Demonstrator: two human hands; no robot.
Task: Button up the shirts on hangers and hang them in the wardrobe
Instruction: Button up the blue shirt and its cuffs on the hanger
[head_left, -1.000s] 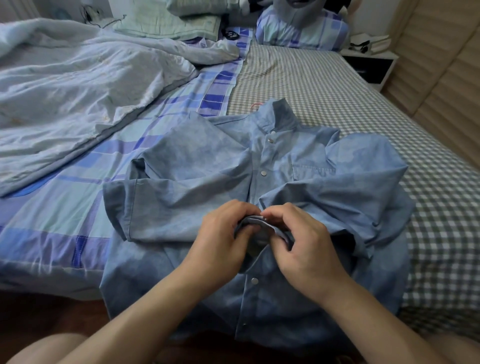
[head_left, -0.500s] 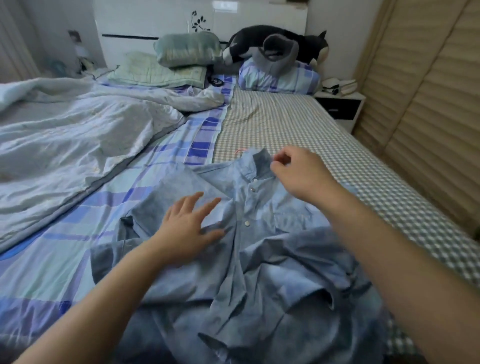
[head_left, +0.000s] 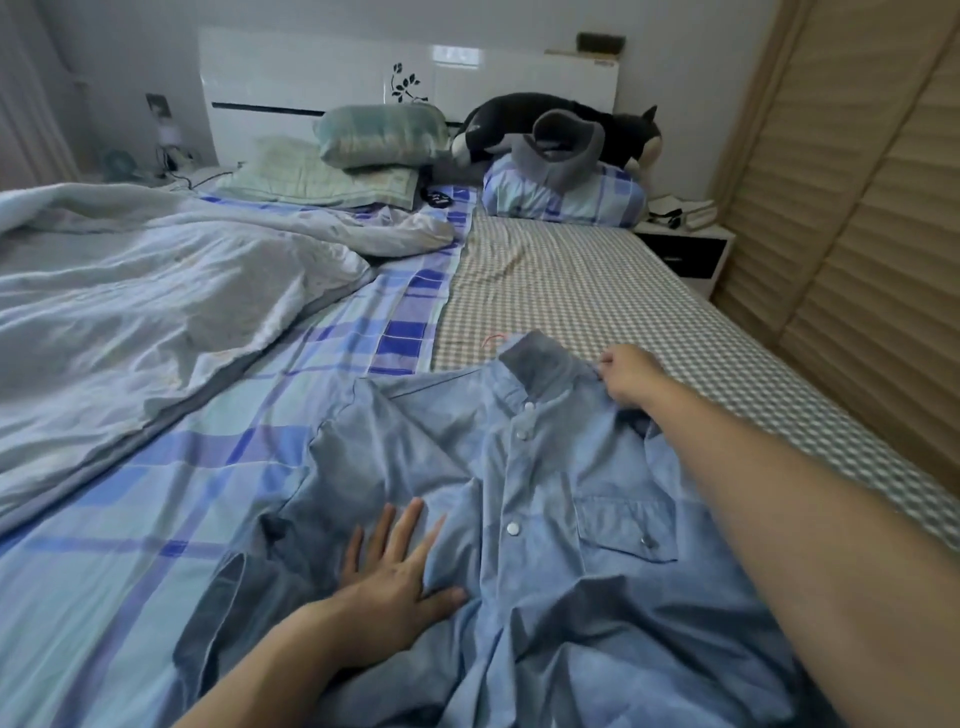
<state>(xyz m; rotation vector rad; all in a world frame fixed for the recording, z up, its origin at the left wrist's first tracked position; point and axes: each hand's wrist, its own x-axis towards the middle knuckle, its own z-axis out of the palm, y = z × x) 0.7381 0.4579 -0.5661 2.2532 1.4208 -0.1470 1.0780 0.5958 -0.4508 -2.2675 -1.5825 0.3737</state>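
A light blue short-sleeved shirt (head_left: 550, 499) lies face up on the bed, its front closed by white snap buttons and its collar pointing away from me. A thin red hanger hook (head_left: 492, 339) pokes out past the collar. My left hand (head_left: 400, 577) lies flat on the shirt's left chest, fingers straight and spread. My right hand (head_left: 626, 375) is stretched out to the collar's right side, fingers curled and pinching the fabric at the shoulder. The lower hem is bunched near me.
The shirt rests on a bed with a blue plaid sheet (head_left: 218, 467) and a checked sheet (head_left: 582, 291). A rumpled pale quilt (head_left: 145, 312) covers the left half. Pillows and a plush cat (head_left: 561, 130) sit by the headboard. Slatted wardrobe doors (head_left: 872, 249) stand at right.
A second ago both hands were fastening a snap low on the placket. Since then my left hand has flattened on the shirt and my right has moved to the collar's right shoulder.
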